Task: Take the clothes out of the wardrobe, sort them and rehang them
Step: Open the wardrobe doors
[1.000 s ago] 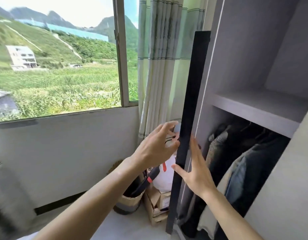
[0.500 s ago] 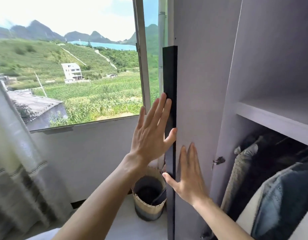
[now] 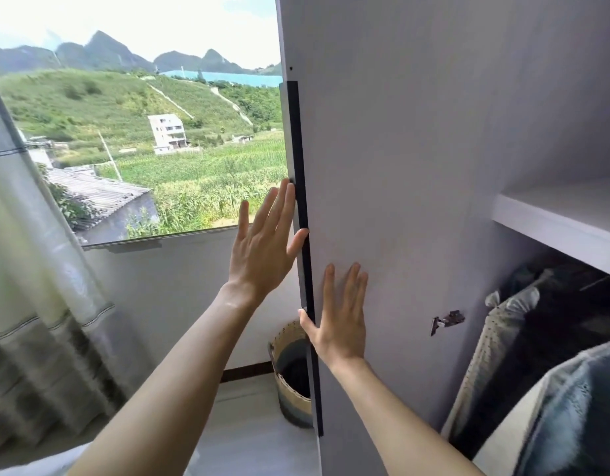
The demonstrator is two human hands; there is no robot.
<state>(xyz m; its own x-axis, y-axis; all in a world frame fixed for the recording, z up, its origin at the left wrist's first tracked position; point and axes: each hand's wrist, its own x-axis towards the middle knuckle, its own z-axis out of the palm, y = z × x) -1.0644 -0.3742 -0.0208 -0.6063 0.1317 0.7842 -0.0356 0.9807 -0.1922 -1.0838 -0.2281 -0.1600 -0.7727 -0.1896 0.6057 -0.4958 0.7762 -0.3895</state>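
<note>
The pale grey wardrobe door (image 3: 417,166) stands swung wide, with a long black handle strip (image 3: 302,207) down its free edge. My left hand (image 3: 262,245) is flat with straight fingers against that edge, thumb on the strip. My right hand (image 3: 341,317) presses flat on the door's inner face, thumb at the edge. Inside the wardrobe at the right hang several clothes: a light speckled garment (image 3: 496,338), dark ones (image 3: 564,321) and a blue denim piece (image 3: 578,413), under a white shelf (image 3: 554,221).
A woven basket (image 3: 290,383) stands on the floor behind the door's edge. A striped curtain (image 3: 39,286) hangs at the left beside a large window (image 3: 142,139). A door hinge (image 3: 447,319) sits on the inner face.
The door has swung further open to the left under both flat hands. The view has turned left, so the window now fills more of it and the curtain sits at the left.
</note>
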